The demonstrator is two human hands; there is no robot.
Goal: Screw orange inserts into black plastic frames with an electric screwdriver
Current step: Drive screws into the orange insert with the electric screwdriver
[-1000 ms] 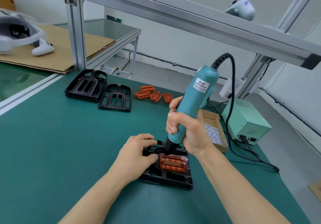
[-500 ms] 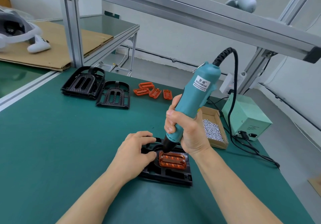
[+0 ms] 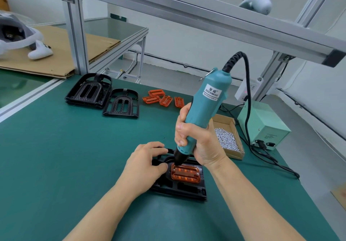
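A black plastic frame (image 3: 179, 190) lies flat on the green mat in front of me, with an orange insert (image 3: 185, 173) seated in it. My right hand (image 3: 196, 139) grips the teal electric screwdriver (image 3: 204, 109), its black nose down on the insert's far left corner. My left hand (image 3: 146, 164) rests on the frame's left part, fingers curled over its edge and thumb near the insert. The screwdriver's tip is hidden by its nose.
Two stacks of black frames (image 3: 88, 93) (image 3: 121, 104) and several loose orange inserts (image 3: 162, 98) lie at the back of the mat. A cardboard box of screws (image 3: 227, 138) and a green power supply (image 3: 264, 126) stand to the right, its cable trailing over the mat.
Both hands and the screwdriver stay on the same corner of the insert. Only the camera has shifted slightly.
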